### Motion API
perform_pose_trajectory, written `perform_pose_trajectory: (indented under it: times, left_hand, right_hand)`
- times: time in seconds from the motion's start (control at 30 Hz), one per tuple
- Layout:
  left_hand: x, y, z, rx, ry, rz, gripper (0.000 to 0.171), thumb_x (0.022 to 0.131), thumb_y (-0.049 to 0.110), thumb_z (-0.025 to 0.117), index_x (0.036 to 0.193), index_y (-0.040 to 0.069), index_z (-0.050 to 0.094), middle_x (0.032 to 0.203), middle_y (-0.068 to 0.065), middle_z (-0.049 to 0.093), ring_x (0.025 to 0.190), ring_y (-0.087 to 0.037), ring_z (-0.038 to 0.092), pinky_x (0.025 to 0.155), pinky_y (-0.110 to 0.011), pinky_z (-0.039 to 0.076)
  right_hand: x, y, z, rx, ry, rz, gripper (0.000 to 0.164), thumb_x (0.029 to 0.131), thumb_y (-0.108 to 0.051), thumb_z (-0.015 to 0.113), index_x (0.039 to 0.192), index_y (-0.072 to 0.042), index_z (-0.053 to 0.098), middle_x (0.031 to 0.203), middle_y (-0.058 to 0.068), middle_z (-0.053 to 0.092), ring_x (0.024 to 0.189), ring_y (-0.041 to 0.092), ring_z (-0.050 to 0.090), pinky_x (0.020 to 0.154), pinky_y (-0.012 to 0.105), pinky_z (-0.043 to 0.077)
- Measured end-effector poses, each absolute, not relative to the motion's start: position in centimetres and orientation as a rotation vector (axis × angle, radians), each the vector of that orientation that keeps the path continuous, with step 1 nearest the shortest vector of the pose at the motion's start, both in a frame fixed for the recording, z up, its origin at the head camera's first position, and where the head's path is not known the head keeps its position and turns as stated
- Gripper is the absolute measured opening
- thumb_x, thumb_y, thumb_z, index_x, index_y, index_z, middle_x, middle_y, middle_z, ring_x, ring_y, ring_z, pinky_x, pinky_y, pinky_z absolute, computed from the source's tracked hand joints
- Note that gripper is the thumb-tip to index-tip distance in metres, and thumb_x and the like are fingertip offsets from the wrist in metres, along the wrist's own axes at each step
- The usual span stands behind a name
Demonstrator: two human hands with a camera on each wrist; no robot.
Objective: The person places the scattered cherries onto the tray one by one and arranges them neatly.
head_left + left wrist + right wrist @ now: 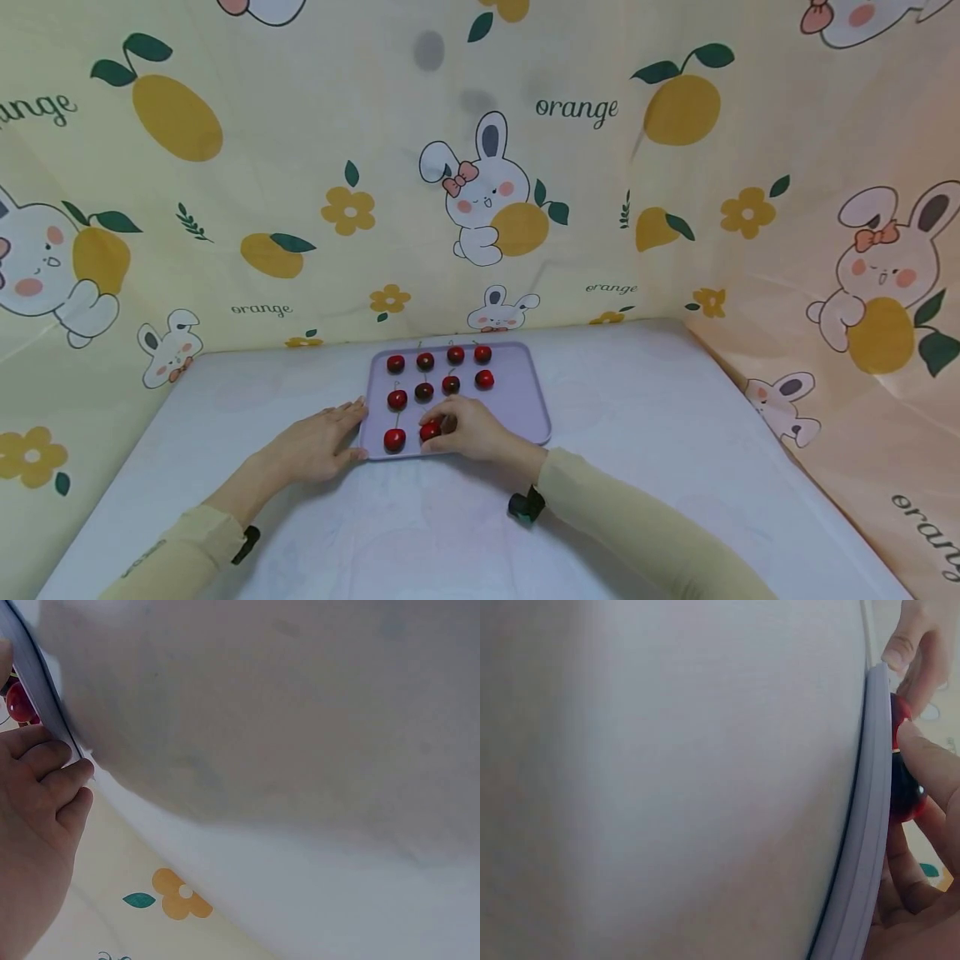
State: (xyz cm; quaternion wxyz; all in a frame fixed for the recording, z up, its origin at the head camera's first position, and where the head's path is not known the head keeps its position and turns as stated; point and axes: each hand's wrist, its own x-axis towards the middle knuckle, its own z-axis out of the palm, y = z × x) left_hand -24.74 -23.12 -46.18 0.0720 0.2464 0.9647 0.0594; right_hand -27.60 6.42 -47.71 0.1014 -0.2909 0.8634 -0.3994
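A lilac tray bears several red and dark cherries with stems, set out in rows. My right hand is over its front part, thumb and fingers pinching a cherry. In the right wrist view that cherry looks dark with a red underside, close behind the tray's rim. To its left, the front-left cherry sits by the near corner. My left hand touches the tray's left edge, fingers extended and thumb at the near corner. In the left wrist view its fingertips lie against the rim.
The tray lies on a white table near the back. A yellow cloth printed with rabbits and oranges rises behind and on both sides. Dark wrist straps show at both sleeves.
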Motion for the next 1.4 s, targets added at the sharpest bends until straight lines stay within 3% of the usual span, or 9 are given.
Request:
perform_pose_trajectory:
  times: [0.57, 1.4]
  left_hand:
    - [-24.91, -22.94, -46.3, 0.708, 2.883, 0.181, 0.08, 0.099, 0.049, 0.065, 0.156, -0.003, 0.043, 0.162, -0.022, 0.04, 0.147, -0.044, 0.041, 0.119, -0.06, 0.037]
    - [-24.65, -22.81, -45.89, 0.719, 2.883, 0.184, 0.078, 0.1, 0.046, 0.066, 0.155, -0.004, 0.042, 0.162, -0.023, 0.04, 0.147, -0.044, 0.041, 0.12, -0.06, 0.037]
  right_hand:
    - [-28.01, 6.0, -47.79, -0.789, 2.646, -1.092, 0.037, 0.084, -0.031, 0.09, 0.116, -0.019, 0.079, 0.096, -0.007, 0.06, 0.084, 0.012, 0.055, 0.068, 0.024, 0.049]
    - [-27.81, 6.25, -47.48, -0.806, 2.647, -1.152, 0.041, 0.082, -0.03, 0.091, 0.118, -0.015, 0.078, 0.096, -0.004, 0.063, 0.084, 0.012, 0.057, 0.069, 0.024, 0.05]
